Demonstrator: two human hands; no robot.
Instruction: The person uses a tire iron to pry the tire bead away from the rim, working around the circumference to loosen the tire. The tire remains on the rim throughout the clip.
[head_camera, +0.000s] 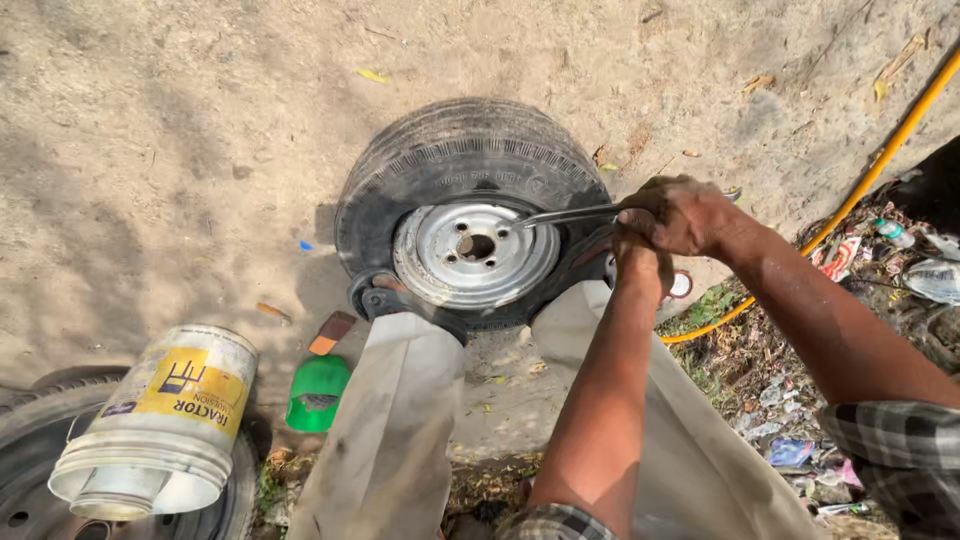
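A black tyre (460, 150) on a silver steel rim (475, 255) lies flat on sandy ground. A metal tyre lever (565, 214) has its tip wedged at the rim's right edge. My right hand (685, 212) is wrapped around the lever's handle end. Just below it, my left hand (640, 262) is closed on the same bar. My sandalled foot (385, 298) presses on the tyre's near sidewall, and my legs in beige trousers (400, 420) stand over it.
A white bucket (160, 420) with a yellow label lies on a second tyre (30, 470) at the bottom left. A green cap (318, 390) and a small orange-tipped tool (330, 332) lie nearby. A yellow hose (870, 170) and litter (800, 440) are at the right.
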